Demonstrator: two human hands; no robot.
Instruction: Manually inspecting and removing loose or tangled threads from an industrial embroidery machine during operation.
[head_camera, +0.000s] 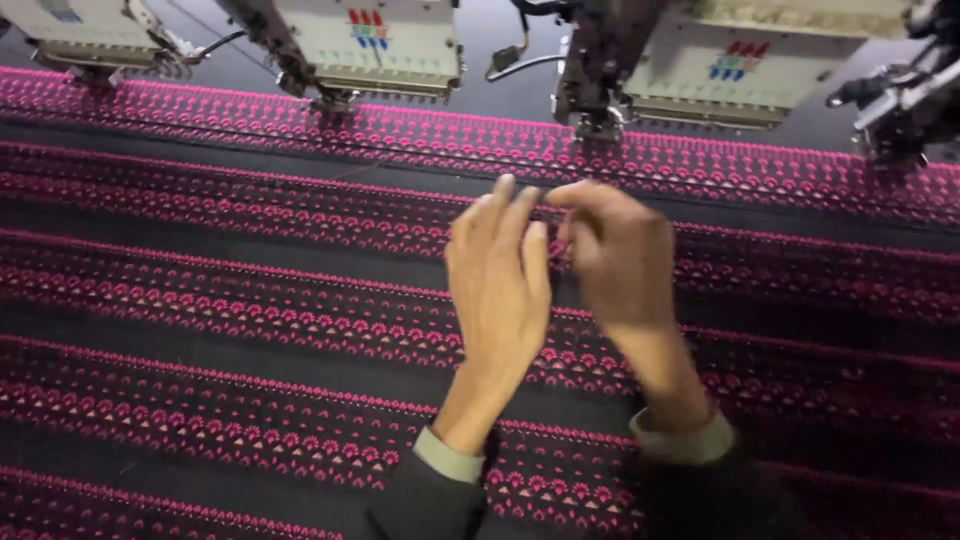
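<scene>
Black-and-pink embroidered fabric (250, 330) under left hand (497, 290), right hand (620, 260)

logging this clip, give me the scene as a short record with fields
setting: black fabric with pink embroidered bands, stretched under a row of embroidery machine heads
left hand: over the fabric, fingers extended, beside the right
right hand: fingertips pinched together; anything held is too small to tell
sleeves: dark with pale cuffs

Two hands (555, 270), four embroidery heads (370, 45), one embroidered cloth (200, 300).
</scene>
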